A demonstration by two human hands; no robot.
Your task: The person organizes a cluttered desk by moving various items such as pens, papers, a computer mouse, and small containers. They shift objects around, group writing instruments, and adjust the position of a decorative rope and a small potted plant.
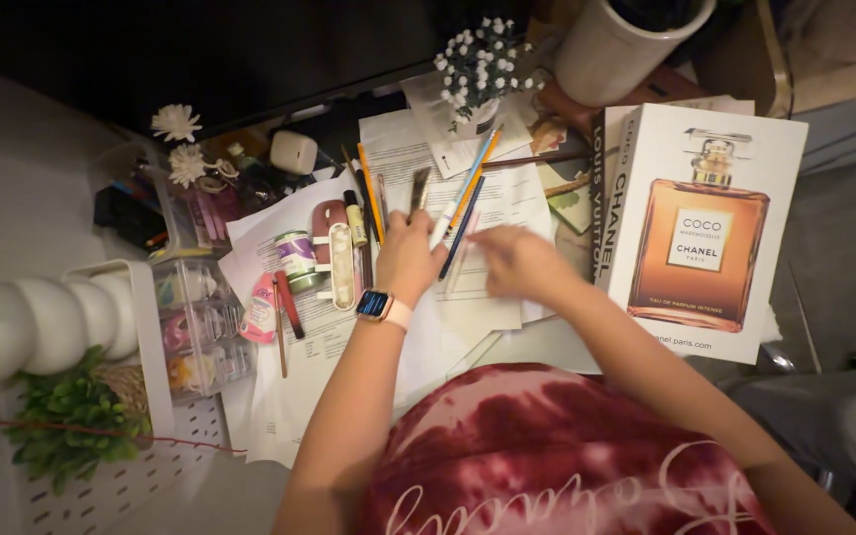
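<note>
My left hand (406,260) has its fingers curled around a short makeup brush (419,188), whose flat dark bristle end sticks up past my knuckles toward the far side of the desk; its long axis runs nearly straight away from me, tilted only slightly. My right hand (519,262) is smeared by motion, hovering low over the loose papers (418,149) just beside the left, and I cannot tell whether its fingers are spread or closing on anything. Between the two hands, and a little beyond them, lies a fan of pens and pencils (468,198): a blue one, an orange one, and a dark one, all angled up and to the right, their near ends close to my right fingertips, so that hand is the nearer one to them. On my left wrist sits a smartwatch (376,303) with a pale strap. Left of it lie a small round jar (296,254), a yellow pencil (371,193), and a red pen (288,303), then a clear drawer organiser (195,317). To the right lies a white perfume box (702,230), and farther back a little pot of white flowers (480,69).
</note>
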